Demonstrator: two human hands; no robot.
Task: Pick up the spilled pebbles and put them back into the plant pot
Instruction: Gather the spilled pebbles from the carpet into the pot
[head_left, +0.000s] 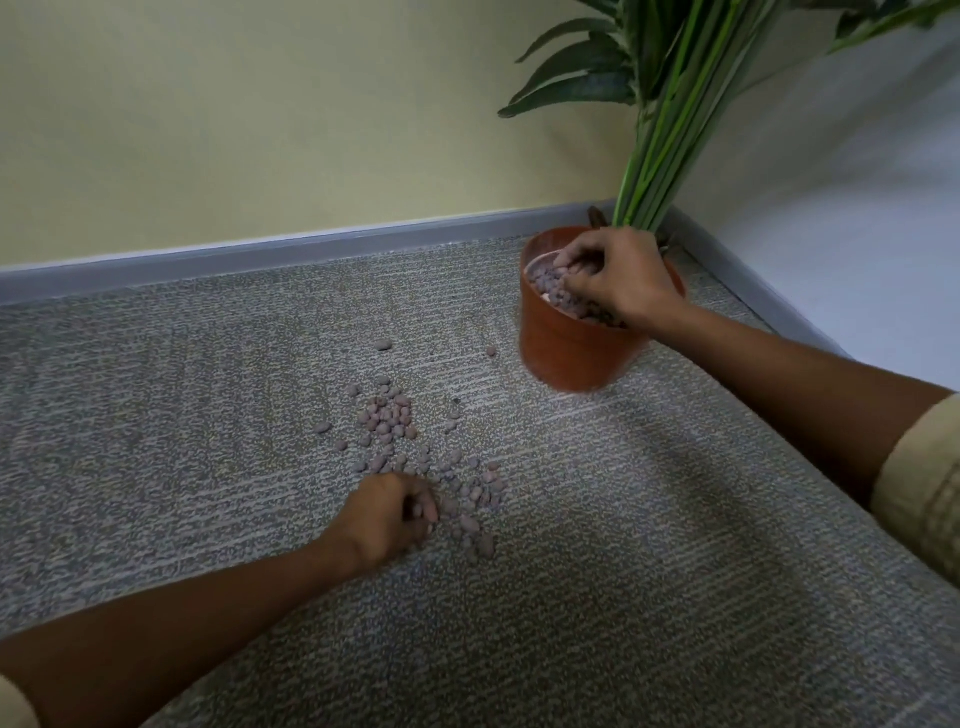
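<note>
Several small pinkish-brown pebbles (389, 418) lie scattered on the grey carpet, left of and in front of an orange plant pot (563, 348). The pot holds more pebbles (545, 283) and a plant with long green stems (660, 156). My left hand (387, 514) is down on the carpet at the near edge of the spill, fingers curled around pebbles. My right hand (613, 278) hovers over the pot's mouth with curled fingers touching the pebbles inside; whether it holds any is hidden.
The pot stands in a room corner. A grey skirting board (311, 249) runs along the yellow wall behind, and another along the white wall at the right. Grey carpet (623, 571) spreads toward me.
</note>
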